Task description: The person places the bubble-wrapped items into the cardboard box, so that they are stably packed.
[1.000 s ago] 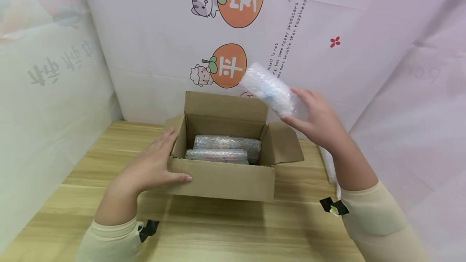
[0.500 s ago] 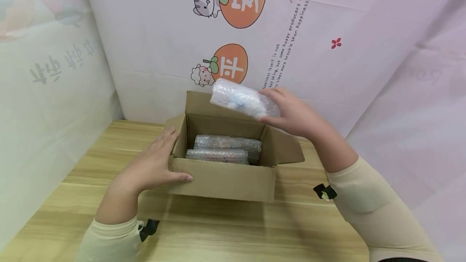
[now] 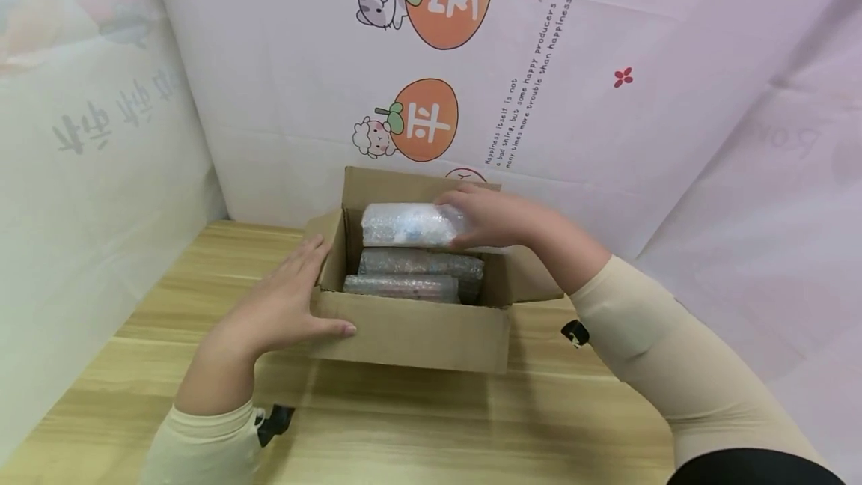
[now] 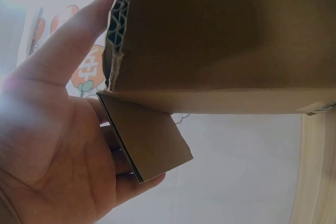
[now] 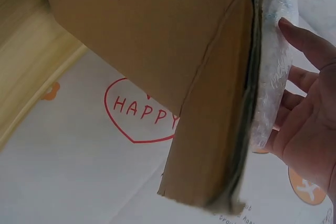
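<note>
My right hand (image 3: pixel 488 214) grips the right end of a bubble-wrapped roll (image 3: pixel 404 225), pale with a bluish patch, at the back of an open cardboard box (image 3: pixel 417 335). In the right wrist view the thumb and fingers of that hand lie around the bubble wrap (image 5: pixel 274 61), partly behind a box flap. Two more wrapped bundles lie inside, a longer one (image 3: pixel 417 262) and a shorter one (image 3: pixel 400 287) nearest the front. My left hand (image 3: pixel 276 305) rests at the box's front left corner, thumb stretched along the front flap, fingers behind the left flap (image 4: pixel 149 140).
The box stands on a wood-grain table (image 3: pixel 377 425) with its flaps folded outward. A white printed sheet (image 3: pixel 283 96) rises close behind it, and similar sheets flank the table left and right. A dark rounded object (image 3: pixel 754 466) shows at the bottom right edge.
My right hand has carried the wrapped roll left and down from the upper right to the back of the box, levelling it on the way. The left hand and the box have stayed in place.
</note>
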### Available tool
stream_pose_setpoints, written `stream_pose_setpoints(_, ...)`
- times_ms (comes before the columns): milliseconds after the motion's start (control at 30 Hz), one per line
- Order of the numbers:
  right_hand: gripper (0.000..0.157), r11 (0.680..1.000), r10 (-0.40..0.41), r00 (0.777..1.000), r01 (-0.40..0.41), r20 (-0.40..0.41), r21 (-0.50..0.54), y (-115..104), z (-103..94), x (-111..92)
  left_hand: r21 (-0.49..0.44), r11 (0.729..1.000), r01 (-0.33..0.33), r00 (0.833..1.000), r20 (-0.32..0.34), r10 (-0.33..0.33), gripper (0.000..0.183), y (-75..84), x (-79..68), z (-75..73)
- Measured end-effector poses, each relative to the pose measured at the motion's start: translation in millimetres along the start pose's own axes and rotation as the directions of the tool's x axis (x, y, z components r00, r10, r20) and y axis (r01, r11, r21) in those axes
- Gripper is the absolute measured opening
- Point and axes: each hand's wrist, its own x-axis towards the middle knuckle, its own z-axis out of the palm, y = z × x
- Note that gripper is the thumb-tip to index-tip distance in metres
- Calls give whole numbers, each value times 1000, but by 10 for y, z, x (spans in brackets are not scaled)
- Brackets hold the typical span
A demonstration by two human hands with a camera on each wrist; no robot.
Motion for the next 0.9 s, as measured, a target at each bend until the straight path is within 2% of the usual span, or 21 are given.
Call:
stream_pose_setpoints(233, 74, 999, 30, 988, -25, 155, -39, -118, 78, 166, 9, 1000, -5, 1000, -1, 5, 130, -18, -1, 9)
stream_pose_setpoints(467, 75, 989, 36, 968, 0, 247, -145, -223, 140, 305, 13, 1000, -1, 1000, -8, 1, 130, -32, -2, 17)
stream_pose_setpoints(667, 76, 949, 102, 957, -12, 271, -316, -350, 208, 386, 12, 1000, -3, 1000, -8, 3, 129, -35, 2, 10)
stream_pose_setpoints(900, 76, 923, 117, 963, -14, 243, -385, -409, 322, 389, 8, 1000, -2, 1000, -6, 2, 129, -28, 0, -1)
